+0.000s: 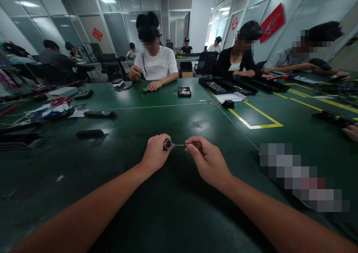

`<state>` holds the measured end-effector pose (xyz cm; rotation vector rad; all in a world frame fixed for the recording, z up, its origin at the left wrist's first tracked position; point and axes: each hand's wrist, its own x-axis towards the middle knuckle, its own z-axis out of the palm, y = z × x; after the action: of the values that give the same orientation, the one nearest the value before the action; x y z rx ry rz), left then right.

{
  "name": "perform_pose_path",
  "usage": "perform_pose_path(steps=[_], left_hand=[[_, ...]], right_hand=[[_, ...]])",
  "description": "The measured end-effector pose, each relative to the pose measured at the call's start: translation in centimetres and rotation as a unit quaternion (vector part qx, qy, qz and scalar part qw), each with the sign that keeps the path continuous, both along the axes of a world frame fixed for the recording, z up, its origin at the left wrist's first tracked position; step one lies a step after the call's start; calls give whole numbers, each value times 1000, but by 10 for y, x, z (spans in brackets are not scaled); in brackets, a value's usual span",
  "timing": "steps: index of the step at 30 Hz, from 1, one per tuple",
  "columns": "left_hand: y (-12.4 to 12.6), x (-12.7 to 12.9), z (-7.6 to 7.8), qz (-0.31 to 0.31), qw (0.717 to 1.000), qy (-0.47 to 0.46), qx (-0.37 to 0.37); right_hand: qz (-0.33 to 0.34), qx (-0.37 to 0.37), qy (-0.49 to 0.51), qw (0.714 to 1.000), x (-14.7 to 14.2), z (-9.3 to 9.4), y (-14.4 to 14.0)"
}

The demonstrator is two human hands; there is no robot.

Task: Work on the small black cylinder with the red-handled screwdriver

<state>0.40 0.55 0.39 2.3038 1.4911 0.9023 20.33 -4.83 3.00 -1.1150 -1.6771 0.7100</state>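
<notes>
My left hand (155, 154) is closed around a small round metal part (167, 144), holding it just above the green table (173, 208). My right hand (208, 159) grips a small screwdriver (192, 145) with a reddish handle. Its thin shaft points left and its tip meets the metal part. Both hands hover near the middle of the table, close together.
A black strip (90, 133) and a dark pen-like tool (100, 113) lie to the left. A small black device (184, 91) and black trays (220, 86) sit farther back. Yellow tape (258, 126) marks the right side. Several people work around the table's far edge.
</notes>
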Motion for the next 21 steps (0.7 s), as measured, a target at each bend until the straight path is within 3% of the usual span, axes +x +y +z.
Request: perform_pose_path(steps=[13, 21], left_hand=[[-4, 4, 3, -19, 999, -27, -20], [-5, 2, 2, -12, 999, -21, -38]], right_hand=[[-36, -9, 22, 999, 1, -1, 1], [-59, 52, 45, 996, 6, 4, -3]])
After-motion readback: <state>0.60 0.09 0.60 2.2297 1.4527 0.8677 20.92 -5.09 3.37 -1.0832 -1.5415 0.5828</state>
